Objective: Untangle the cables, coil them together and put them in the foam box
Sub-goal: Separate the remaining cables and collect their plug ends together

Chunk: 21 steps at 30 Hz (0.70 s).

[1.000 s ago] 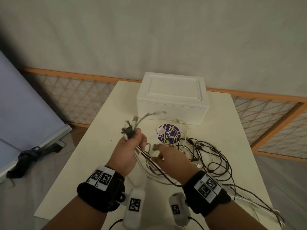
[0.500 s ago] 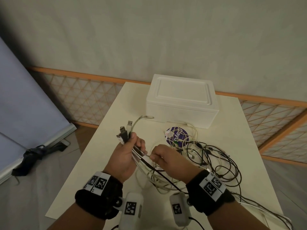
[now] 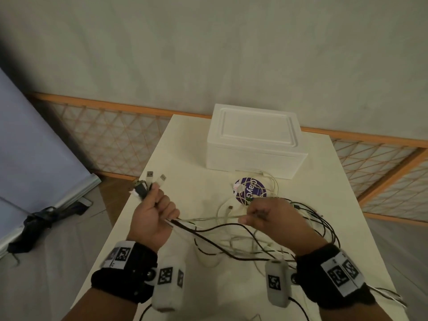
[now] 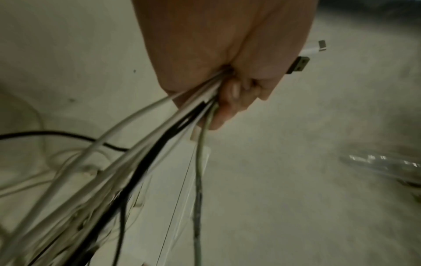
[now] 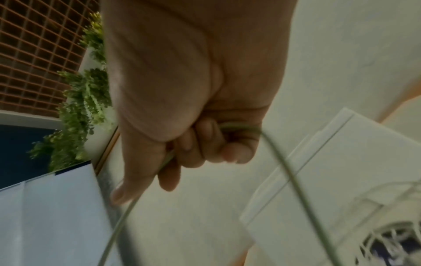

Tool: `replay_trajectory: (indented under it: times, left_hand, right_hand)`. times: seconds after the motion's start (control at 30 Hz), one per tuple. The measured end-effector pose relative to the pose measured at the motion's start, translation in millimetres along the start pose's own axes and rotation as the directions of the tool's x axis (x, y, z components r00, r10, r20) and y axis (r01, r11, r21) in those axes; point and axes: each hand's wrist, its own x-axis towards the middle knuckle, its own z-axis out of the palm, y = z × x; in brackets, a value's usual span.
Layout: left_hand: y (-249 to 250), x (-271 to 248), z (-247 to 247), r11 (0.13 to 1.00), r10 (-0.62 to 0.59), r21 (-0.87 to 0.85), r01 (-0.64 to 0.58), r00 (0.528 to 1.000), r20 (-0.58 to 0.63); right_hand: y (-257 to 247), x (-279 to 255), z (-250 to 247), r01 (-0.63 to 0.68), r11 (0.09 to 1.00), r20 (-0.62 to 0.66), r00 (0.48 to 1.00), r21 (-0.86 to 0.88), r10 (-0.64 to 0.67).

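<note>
Gripping cables (image 3: pixel 208 230) in left fingers (image 3: pixel 166 206) — right fingers (image 5: pixel 193 144) pinching one strand.

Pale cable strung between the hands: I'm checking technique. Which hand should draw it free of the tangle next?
Likely the right hand: it pinches only the pale cable, nearest the tangle. The left hand grips the gathered plug ends.

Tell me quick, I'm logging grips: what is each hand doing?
Left hand: closed round a bunch of cables, plugs sticking out above.
Right hand: closed round one pale cable.

Matt white foam box (image 3: pixel 254 144), glossy plastic-sheathed cables (image 3: pixel 231 249), metal-tipped plugs (image 3: pixel 150 175).
</note>
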Motion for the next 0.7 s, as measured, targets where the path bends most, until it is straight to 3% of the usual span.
replay_trajectory:
  times: [0.07,0.17,0.27,0.33,0.43,0.53,0.6,0.67,0.7]
  left_hand:
    - [12,8,-16,1.000,0.018,0.014,-0.016,0.989,-0.144]
    - [35,21,-54,0.995,0.083,0.078,-0.060,0.936,-0.343]
    - [53,24,-86,0.988,0.116,0.144,-0.063,0.908,-0.402]
    - [59,19,-89,0.986,0.094,0.165,-0.039,0.937,-0.336]
    - [53,0,-55,0.946,-0.073,0.313,0.085,0.996,-0.049]
    - [24,-20,-4,0.849,-0.321,0.499,0.174,0.920,0.226]
    - [0,-27,20,0.706,-0.413,0.701,0.106,0.865,0.285]
    - [-14,-20,25,0.595,-0.434,0.803,0.020,0.849,0.301]
    - [-15,-13,22,0.616,-0.406,0.787,0.025,0.866,0.290]
  right_hand:
    - [3,-2,-19,-0.072,0.997,-0.035,0.997,-0.008,0.072]
    - [13,-11,-45,-0.173,0.984,-0.070,0.983,-0.033,0.170]
    - [19,-22,-61,-0.224,0.961,-0.137,0.970,-0.164,0.203]
    - [15,-26,-67,-0.218,0.953,-0.180,0.967,-0.211,0.181]
    - [-10,-15,-48,-0.161,0.922,-0.132,0.984,-0.351,0.121]
    - [-46,9,2,0.073,0.837,-0.006,0.996,-0.543,-0.091]
    - [-64,20,21,0.169,0.780,0.012,0.979,-0.602,-0.202]
    - [-70,24,24,0.167,0.790,0.011,0.980,-0.590,-0.199]
    - [-70,23,17,0.110,0.827,-0.008,0.990,-0.552,-0.137]
